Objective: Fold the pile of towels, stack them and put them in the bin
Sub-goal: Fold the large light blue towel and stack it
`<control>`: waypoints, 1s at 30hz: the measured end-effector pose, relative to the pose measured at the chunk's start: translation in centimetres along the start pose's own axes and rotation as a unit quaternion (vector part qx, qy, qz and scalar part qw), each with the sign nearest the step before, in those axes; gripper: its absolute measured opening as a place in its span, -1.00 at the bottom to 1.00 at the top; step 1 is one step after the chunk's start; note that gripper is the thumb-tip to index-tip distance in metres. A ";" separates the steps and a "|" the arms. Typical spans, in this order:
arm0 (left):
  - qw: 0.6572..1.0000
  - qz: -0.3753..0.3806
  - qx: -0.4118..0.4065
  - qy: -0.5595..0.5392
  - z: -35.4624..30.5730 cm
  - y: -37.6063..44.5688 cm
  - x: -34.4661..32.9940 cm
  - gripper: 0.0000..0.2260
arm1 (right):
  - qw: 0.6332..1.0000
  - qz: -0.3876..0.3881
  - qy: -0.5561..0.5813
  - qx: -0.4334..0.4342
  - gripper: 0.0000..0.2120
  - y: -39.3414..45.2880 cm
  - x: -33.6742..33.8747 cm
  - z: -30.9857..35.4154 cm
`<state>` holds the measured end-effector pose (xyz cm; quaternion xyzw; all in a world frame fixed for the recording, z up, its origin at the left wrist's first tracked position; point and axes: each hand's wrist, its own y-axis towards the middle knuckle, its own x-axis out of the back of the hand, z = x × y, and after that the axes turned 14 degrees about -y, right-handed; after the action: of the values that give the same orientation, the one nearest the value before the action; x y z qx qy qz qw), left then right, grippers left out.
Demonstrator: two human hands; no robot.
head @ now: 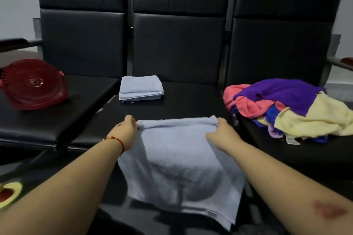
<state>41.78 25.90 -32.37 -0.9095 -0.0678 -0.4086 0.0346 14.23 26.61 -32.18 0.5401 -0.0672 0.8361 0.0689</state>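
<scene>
A pale blue towel (179, 162) is spread over the front of the middle black seat (191, 99), its near edge hanging over the seat's front. My left hand (127, 129) pinches its far left corner and my right hand (222, 133) pinches its far right corner. Behind it on the same seat lies a folded pale blue towel stack (141, 89). A pile of unfolded towels (286, 107) in purple, pink, yellow and blue sits on the right seat. A red slatted bin (33, 84) lies tipped on the left seat.
Three black padded chairs stand side by side with tall backrests (179, 25). A metal armrest (338, 63) sticks out at the far right. A yellow and red object (8, 193) shows at the lower left edge.
</scene>
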 end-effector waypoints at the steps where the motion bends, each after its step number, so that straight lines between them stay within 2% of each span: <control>1: 1.000 0.004 -0.006 0.018 0.0 0.8 -0.6 -0.84 | 0.999 -0.007 -0.033 0.007 -0.43 0.6 -0.7 0.2; 6: 0.998 -0.050 -0.040 0.001 -0.1 4.3 -3.2 -0.96 | 0.991 -0.055 -0.111 0.039 -0.40 4.4 -3.3 0.4; 8: 0.997 -0.049 -0.052 -0.004 -0.1 6.1 -3.5 -0.96 | 0.990 -0.058 -0.119 0.053 -0.36 6.4 -3.3 0.4; 9: 0.998 -0.047 -0.049 -0.006 0.1 7.3 -3.5 -0.87 | 0.989 -0.050 -0.129 0.057 -0.33 7.4 -3.2 0.5; 11: 0.999 -0.025 -0.022 -0.015 0.2 9.4 -3.3 -0.46 | 0.985 -0.037 -0.153 0.070 -0.31 9.4 -2.9 0.6; 12: 1.000 -0.017 -0.008 -0.007 0.4 10.5 -3.4 -0.31 | 0.983 -0.034 -0.161 0.076 -0.31 10.6 -3.0 0.7; 13: 1.000 -0.013 -0.004 0.018 0.4 11.6 -3.5 -0.27 | 0.982 -0.029 -0.170 0.079 -0.32 11.7 -3.0 0.8; 16: 0.991 -0.003 -0.037 0.129 0.4 14.9 -4.1 -0.37 | 0.977 -0.020 -0.197 0.083 -0.39 14.7 -3.5 1.3; 21: 0.986 0.005 -0.031 0.161 0.5 19.3 -4.5 -0.37 | 0.977 -0.031 -0.194 0.079 -0.43 18.6 -4.1 2.4; 23: 0.987 -0.020 -0.041 0.152 0.3 20.2 -4.6 -0.39 | 0.978 -0.091 -0.161 0.096 -0.49 19.2 -4.2 2.8; 25: 0.989 -0.069 -0.053 0.118 0.1 20.7 -4.8 -0.44 | 0.954 -0.219 -0.136 0.151 -0.70 19.1 -4.5 3.1; 26: 0.987 -0.102 -0.064 0.109 0.1 20.7 -4.8 -0.49 | 0.941 -0.255 -0.148 0.164 -0.82 19.0 -4.5 3.3; 27: 0.981 -0.142 -0.084 0.107 0.0 20.5 -4.9 -0.55 | 0.940 -0.251 -0.165 0.161 -0.83 18.8 -4.3 3.3; 29: 0.960 -0.208 -0.137 0.126 -0.5 19.7 -5.0 -0.69 | 0.958 -0.163 -0.205 0.117 -0.72 18.6 -4.3 3.3; 30: 0.957 -0.206 -0.145 0.142 -0.9 19.3 -4.7 -0.74 | 0.962 -0.125 -0.219 0.107 -0.70 18.6 -4.0 3.3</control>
<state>40.90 6.28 -35.42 -0.8039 -0.1880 -0.5368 -0.1737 15.38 7.57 -35.21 0.7185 0.0774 0.6841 0.0986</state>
